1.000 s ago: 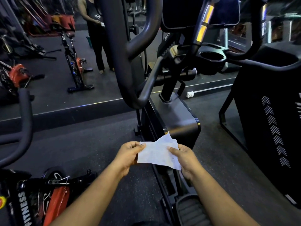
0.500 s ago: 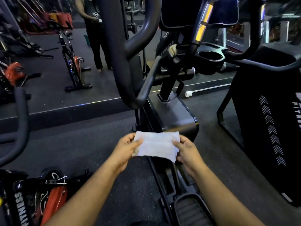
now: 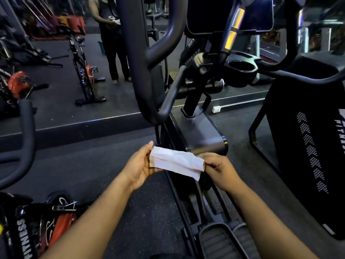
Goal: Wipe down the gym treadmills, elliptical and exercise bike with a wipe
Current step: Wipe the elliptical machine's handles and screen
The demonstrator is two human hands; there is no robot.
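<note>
White wipe (image 3: 177,163) was folded into a strip, stretched between my hands near me, in front of the elliptical (image 3: 197,133). My left hand (image 3: 139,165) pinched its left end, my right hand (image 3: 218,168) pinched its right end. Red exercise bike (image 3: 37,225) sat near left.

Dark speckled rubber floor (image 3: 141,212). Standing on it: black elliptical (image 3: 201,131) at centre, w/ foot pedal (image 3: 218,240) low near bottom edge; red-and-black exercise bike (image 3: 37,227) bottom left; big black machine (image 3: 306,139) on right. Wall mirror (image 3: 56,71) meeting floor behind.
</note>
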